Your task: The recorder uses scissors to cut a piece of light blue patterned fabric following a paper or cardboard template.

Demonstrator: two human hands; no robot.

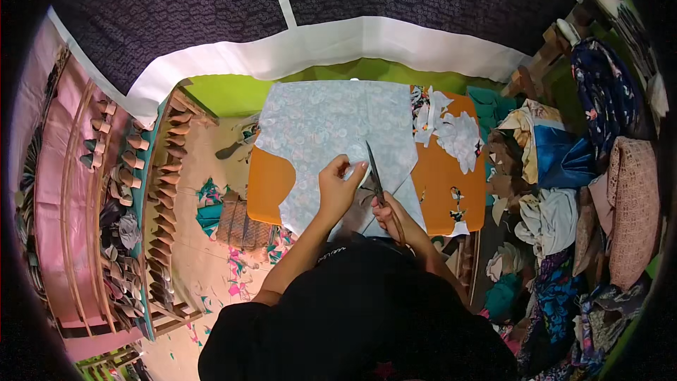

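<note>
A pale blue patterned cloth [331,127] lies spread over an orange board [271,183]. My left hand [340,185] pinches the cloth's near edge and lifts it slightly. My right hand [389,219] grips a pair of scissors [374,173], whose blades point away from me and sit at the cloth edge just right of my left fingers. Both forearms come up from my dark-clothed lap at the bottom of the view.
White and patterned scraps [451,130] lie on the board's right side. A heap of folded fabrics [564,190] fills the right. A wooden rack of cone-shaped pieces [166,190] stands at left. Cloth offcuts [236,261] litter the tan floor. A green mat [226,95] lies beyond the board.
</note>
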